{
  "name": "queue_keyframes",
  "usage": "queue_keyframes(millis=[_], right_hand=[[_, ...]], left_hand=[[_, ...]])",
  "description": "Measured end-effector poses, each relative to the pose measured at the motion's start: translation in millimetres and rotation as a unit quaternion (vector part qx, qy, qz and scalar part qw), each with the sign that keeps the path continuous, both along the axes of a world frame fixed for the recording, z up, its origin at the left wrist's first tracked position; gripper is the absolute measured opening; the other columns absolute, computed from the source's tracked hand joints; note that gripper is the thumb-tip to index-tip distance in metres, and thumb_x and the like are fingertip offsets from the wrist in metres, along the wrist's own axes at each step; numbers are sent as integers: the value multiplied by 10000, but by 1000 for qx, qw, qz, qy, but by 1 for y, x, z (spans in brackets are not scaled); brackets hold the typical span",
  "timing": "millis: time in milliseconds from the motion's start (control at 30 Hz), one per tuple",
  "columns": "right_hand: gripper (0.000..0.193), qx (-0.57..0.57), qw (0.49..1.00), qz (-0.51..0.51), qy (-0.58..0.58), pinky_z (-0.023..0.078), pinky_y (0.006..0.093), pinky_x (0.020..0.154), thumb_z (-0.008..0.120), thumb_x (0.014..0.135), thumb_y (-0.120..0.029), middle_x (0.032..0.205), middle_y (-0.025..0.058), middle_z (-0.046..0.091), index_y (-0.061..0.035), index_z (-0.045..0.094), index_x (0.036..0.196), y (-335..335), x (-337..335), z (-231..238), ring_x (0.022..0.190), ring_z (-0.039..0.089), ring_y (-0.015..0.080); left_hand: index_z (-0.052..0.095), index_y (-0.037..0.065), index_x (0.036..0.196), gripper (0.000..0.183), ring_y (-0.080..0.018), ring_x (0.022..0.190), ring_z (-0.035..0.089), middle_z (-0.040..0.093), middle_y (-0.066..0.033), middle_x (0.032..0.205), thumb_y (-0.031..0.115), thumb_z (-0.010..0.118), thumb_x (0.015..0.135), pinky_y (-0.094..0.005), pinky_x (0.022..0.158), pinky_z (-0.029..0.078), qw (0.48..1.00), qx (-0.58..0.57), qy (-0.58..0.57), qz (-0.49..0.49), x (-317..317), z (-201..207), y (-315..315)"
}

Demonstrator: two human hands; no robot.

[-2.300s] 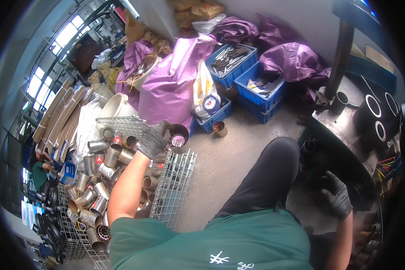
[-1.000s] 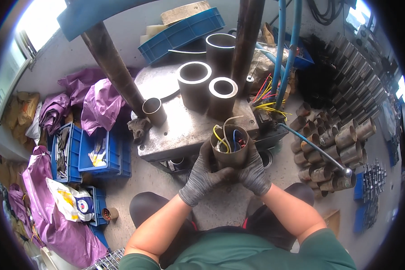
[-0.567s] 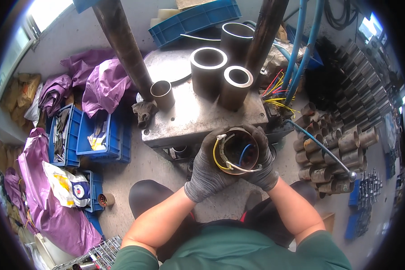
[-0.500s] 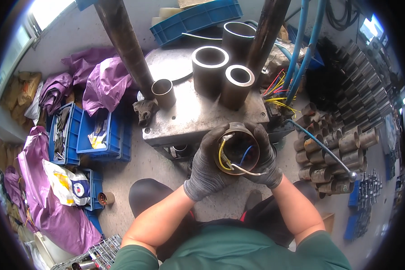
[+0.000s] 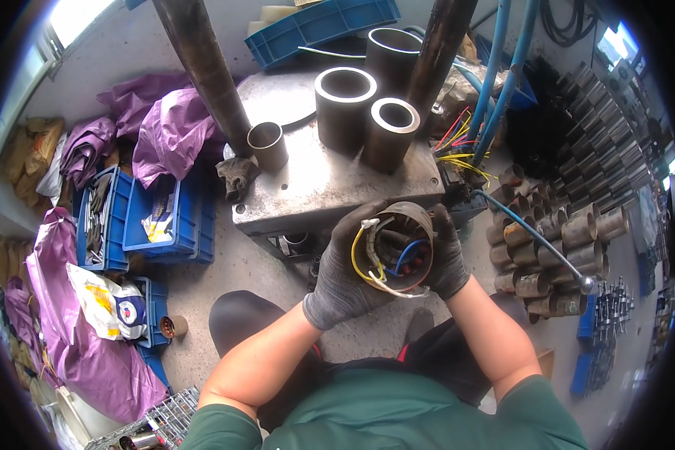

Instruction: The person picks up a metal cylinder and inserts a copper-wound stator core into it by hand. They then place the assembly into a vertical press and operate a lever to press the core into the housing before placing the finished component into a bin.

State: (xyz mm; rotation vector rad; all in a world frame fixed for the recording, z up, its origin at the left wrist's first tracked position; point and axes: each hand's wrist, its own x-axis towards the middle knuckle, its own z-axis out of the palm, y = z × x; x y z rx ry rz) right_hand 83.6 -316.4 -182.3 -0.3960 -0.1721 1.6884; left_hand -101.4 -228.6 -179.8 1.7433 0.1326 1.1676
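In front of my body I hold a motor stator (image 5: 411,279), a short metal cylinder with wound coils showing inside it. Yellow, white and blue wires come out of its open end, which faces up toward me. My left hand (image 5: 343,274), in a dark grey work glove, is wrapped round its left side. On the other side my right hand (image 5: 448,259), gloved alike, grips the wall; some of its fingers are hidden behind the cylinder. Just beyond the hands is the front edge of a metal press table (image 5: 330,196).
Thick steel tubes (image 5: 345,112) and a small ring (image 5: 268,146) stand on the table between two dark columns (image 5: 206,75). Blue crates (image 5: 157,217) and purple sheeting (image 5: 75,322) lie left. Stacked metal cylinders (image 5: 547,255) and a blue hose (image 5: 525,232) with a metal end are at right.
The stator has been tilted and turned in my hands, so more of its coils shows. My right hand has shifted along its side. The whole view has moved slightly.
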Motion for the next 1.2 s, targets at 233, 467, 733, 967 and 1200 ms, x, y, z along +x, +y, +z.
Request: queue_keyframes(millis=[233, 467, 733, 967, 1200], right_hand=[[705, -36, 996, -85, 2, 483, 525, 1169, 633, 975, -578, 1412, 200, 660, -48, 611, 1440, 3, 5, -12, 1293, 631, 365], [732, -56, 970, -194, -135, 501, 503, 1122, 718, 897, -530, 1334, 188, 651, -21, 571, 1402, 0, 22, -17, 1241, 635, 350], [593, -71, 941, -251, -217, 522, 437, 1058, 759, 900, -449, 1208, 116, 670, -34, 627, 1303, -3, 26, -35, 1139, 642, 270], [547, -54, 933, -264, -237, 515, 436, 1054, 776, 891, -420, 1201, 97, 668, -54, 638, 1273, -3, 27, -32, 1119, 638, 263], [627, -62, 942, -258, -207, 526, 482, 1063, 785, 873, -457, 1234, 136, 663, -67, 606, 1331, -1, 27, -13, 1166, 642, 323]], left_hand=[[344, 64, 1586, 1046, -258, 1420, 540, 537, -157, 1531, 78, 962, 743, -416, 1192, 464, 973, -140, 136, -127, -10, 7, 20], [623, -4, 1405, 390, -180, 1100, 714, 747, -135, 1218, 101, 688, 1036, -313, 973, 584, 935, -334, 124, -5, -29, 21, 56], [676, -14, 1332, 368, -166, 980, 751, 779, -126, 1154, 34, 753, 975, -291, 889, 622, 950, -258, 176, 1, -22, 3, 56], [678, 3, 1314, 315, -122, 881, 710, 770, -72, 1054, 114, 718, 1021, -252, 785, 595, 919, -358, 163, -32, -32, 18, 59], [673, 31, 1324, 305, -86, 828, 687, 743, -40, 974, 173, 686, 1055, -217, 693, 563, 879, -451, 123, -98, -31, 30, 54]])
